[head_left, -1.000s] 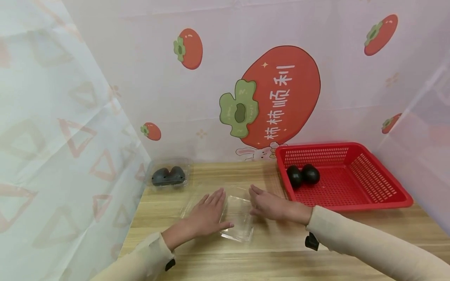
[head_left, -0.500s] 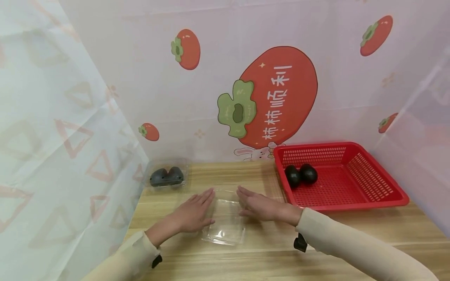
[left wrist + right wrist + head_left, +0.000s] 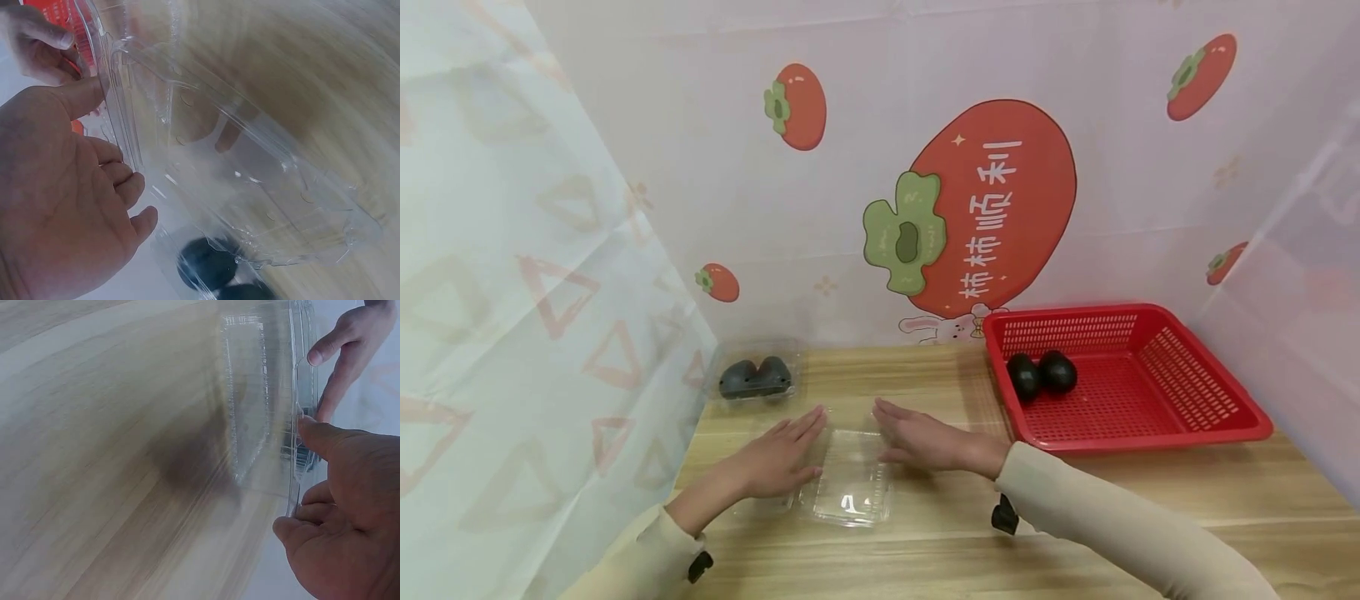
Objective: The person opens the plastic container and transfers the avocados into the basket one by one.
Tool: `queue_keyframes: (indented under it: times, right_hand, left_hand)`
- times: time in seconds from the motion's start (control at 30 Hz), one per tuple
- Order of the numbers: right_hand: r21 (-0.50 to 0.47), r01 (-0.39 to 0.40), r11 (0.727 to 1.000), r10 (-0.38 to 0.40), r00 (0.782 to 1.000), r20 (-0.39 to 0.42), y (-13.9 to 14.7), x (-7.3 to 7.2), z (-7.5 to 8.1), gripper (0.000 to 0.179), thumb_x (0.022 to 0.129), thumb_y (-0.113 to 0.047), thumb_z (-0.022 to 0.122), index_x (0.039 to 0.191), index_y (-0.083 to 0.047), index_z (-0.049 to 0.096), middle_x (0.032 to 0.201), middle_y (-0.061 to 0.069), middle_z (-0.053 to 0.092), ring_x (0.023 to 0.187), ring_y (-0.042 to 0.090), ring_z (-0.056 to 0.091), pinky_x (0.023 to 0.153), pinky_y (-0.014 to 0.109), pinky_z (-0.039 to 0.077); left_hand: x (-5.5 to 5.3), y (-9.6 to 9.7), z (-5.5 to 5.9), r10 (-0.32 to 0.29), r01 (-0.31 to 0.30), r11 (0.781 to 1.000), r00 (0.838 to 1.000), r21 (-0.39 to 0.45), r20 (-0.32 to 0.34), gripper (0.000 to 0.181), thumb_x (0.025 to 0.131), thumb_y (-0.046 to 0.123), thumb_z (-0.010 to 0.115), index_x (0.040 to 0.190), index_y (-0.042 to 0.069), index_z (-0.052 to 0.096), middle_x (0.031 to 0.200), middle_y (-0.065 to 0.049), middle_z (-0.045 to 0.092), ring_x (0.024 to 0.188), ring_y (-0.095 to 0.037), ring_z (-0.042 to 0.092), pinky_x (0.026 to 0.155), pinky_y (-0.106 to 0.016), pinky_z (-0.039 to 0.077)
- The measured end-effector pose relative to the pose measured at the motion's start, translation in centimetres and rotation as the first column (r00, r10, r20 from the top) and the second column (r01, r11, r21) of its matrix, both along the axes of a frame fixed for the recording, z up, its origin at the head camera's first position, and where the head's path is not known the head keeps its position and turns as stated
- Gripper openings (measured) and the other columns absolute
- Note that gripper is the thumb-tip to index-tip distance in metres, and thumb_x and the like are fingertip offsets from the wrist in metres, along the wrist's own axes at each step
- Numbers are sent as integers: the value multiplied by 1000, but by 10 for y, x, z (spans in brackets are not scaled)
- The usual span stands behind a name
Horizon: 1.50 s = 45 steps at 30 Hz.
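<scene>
A clear plastic clamshell box [image 3: 852, 492] with no fruit in it is between my hands, over the wooden table. My left hand [image 3: 775, 458] holds its left side; in the left wrist view the thumb and bent fingers [image 3: 130, 189] meet at the rim of the clear box [image 3: 250, 181]. On the opposite side my right hand [image 3: 921, 437] holds the rim, with thumb [image 3: 315, 434] and curled fingers at the edge in the right wrist view. Glare and transparency hide parts of the box outline.
At the back left, another clear box [image 3: 797, 362] contains two dark, egg-shaped fruits [image 3: 756, 378], like avocados. A red plastic basket [image 3: 1150, 443] stands on the right with two more dark fruits [image 3: 1042, 375]. Printed cloth walls [image 3: 820, 208] enclose the back and sides.
Both hands have shifted left across the table with the clear box between them. The fruit box and the red basket stay where they were.
</scene>
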State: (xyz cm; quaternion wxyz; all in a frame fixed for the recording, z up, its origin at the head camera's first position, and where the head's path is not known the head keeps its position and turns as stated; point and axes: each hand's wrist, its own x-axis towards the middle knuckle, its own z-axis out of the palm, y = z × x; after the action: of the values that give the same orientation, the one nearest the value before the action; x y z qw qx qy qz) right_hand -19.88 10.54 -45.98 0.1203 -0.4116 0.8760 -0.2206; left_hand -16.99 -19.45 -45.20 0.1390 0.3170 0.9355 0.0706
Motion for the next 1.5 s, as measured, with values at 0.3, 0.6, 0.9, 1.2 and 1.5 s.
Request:
queue_keyframes:
  times: [0.3,0.6,0.9,1.2,1.5]
  right_hand:
    - [-32,-16,999,17,999,27,-30,-11,-6,76,107,-30,66,162,10,31,172,25,24,158,33,32,124,44,34]
    - [-53,-32,998,32,999,-8,-60,-15,-13,77,106,-32,68,160,11,33,170,26,28,157,31,34,124,39,35]
    - [-57,-57,997,55,998,-44,-81,-17,-17,75,107,-36,65,160,9,35,170,24,30,156,27,35,123,35,35]
    - [-79,-58,995,55,998,-40,-100,-17,-18,74,108,-36,64,161,7,35,171,20,28,158,25,31,124,33,32]
    - [-79,-71,994,63,993,-99,-107,-21,-22,74,108,-38,63,160,8,36,168,25,33,156,28,35,123,35,36]
  left_hand:
    - [2,-29,4,37,-37,999,999,22,0,79,107,31,65,162,-10,28,171,-27,24,154,-42,34,123,-64,28]
    - [0,-58,17,33,-34,998,999,47,32,78,102,27,72,159,-11,35,167,-29,33,142,-49,50,117,-67,34]
    - [3,-80,24,61,-66,996,995,62,80,84,97,27,79,159,-11,36,165,-31,35,135,-56,52,107,-66,45]
    - [3,-93,28,143,-143,990,984,-12,105,88,94,29,82,159,-10,36,165,-30,34,132,-62,50,103,-69,46]
    - [1,-97,31,160,-159,987,982,-18,101,87,93,25,83,160,-8,37,164,-31,36,134,-62,49,97,-66,51]
